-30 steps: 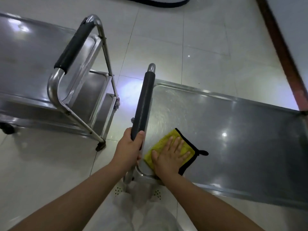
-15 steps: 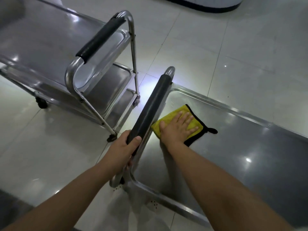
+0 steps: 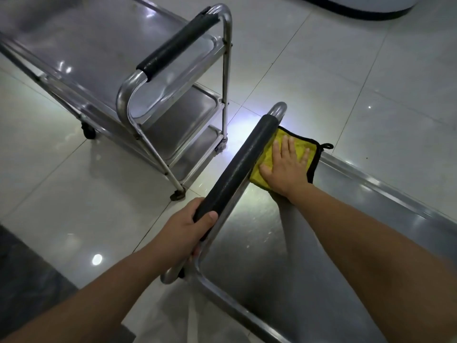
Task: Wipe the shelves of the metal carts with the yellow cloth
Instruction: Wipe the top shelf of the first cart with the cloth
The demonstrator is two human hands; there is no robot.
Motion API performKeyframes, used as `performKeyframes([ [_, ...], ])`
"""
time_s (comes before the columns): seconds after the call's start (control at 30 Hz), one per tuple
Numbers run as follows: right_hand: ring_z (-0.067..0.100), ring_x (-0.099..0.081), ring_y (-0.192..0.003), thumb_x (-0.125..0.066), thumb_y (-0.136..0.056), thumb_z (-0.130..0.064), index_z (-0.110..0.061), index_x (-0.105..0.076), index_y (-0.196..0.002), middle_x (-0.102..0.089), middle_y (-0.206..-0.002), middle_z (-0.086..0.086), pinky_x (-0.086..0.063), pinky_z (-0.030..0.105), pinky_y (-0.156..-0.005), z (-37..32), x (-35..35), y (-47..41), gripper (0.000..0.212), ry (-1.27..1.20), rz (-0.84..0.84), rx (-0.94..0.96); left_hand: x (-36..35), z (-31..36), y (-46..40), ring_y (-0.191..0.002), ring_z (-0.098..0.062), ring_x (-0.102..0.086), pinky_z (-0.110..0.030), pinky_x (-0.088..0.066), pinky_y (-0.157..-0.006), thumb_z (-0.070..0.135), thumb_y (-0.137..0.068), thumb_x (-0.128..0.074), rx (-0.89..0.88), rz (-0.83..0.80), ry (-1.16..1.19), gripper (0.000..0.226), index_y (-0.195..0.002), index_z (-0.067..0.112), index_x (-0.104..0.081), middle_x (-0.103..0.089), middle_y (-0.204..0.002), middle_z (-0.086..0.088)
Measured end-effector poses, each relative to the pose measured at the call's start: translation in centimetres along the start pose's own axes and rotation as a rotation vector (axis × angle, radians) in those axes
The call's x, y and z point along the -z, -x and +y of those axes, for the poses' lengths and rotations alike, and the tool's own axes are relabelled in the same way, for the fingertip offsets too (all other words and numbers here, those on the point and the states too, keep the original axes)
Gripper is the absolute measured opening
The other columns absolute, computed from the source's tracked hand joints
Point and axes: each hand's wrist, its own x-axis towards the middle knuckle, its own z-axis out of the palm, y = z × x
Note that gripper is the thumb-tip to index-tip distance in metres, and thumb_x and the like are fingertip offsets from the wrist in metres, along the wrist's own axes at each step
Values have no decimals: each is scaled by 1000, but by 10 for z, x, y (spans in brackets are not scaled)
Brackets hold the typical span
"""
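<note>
A metal cart's top shelf [image 3: 309,256] fills the lower right. The yellow cloth [image 3: 300,147], edged in black with a small loop, lies in the shelf's far corner, partly behind the handle. My right hand [image 3: 288,167] presses flat on the cloth with straight, spread fingers. My left hand [image 3: 190,229] grips the near end of the cart's black padded handle [image 3: 242,164]. A second metal cart [image 3: 103,53] with several shelves and its own black handle stands to the upper left.
White tiled floor [image 3: 333,78] surrounds both carts. The second cart's wheel [image 3: 177,195] sits close to my cart's handle. A dark-rimmed white base [image 3: 358,9] lies at the top right, and a dark mat [image 3: 22,273] at the lower left.
My right hand has slid the cloth away from me along the shelf's handle end into the far corner. My left hand keeps its grip on the handle. The view has shifted.
</note>
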Motion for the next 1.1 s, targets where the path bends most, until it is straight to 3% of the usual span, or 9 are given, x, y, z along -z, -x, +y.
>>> performKeyframes([
  [0.2,24,13,-148,-2,-80,-67,-19,3,-154,9,-161,8,8,59,-115,-1,-12,23,88,79,7,205,-3,-5,-1,-45,-6,-56,-17,-43,-45,34,-95,-50,-24,84,-55,18,-113,31,-51,-64,-78,-3],
  [0.43,28,8,-148,-9,-84,-66,-17,-5,-154,1,-161,11,7,60,-114,-31,-29,82,86,132,34,345,-4,-11,0,-51,0,-59,-18,-43,-51,35,-93,-55,-73,172,-84,3,-95,34,-56,-64,-73,6],
  [0.67,28,7,-148,-21,-87,-64,-16,-10,-154,-1,-161,10,5,63,-113,-67,-53,143,83,74,48,433,-8,-15,4,-50,-1,-58,-15,-40,-43,34,-91,-57,-130,227,-72,4,-88,31,-57,-64,-70,3],
  [0.93,28,-6,-148,-31,-88,-57,-14,-28,-150,-18,-159,11,-2,62,-113,-114,-78,205,75,12,108,393,-7,-23,6,-67,-18,-63,-40,-55,-62,54,-85,-56,-157,302,-147,25,-80,30,-58,-63,-71,4],
  [1.1,28,-13,-147,-30,-90,-56,-16,-33,-148,-24,-157,11,-10,61,-111,-133,-90,232,71,21,68,337,-7,-23,14,-67,-11,-58,-31,-47,-61,54,-87,-53,-240,385,-305,33,-81,22,-58,-60,-70,5],
])
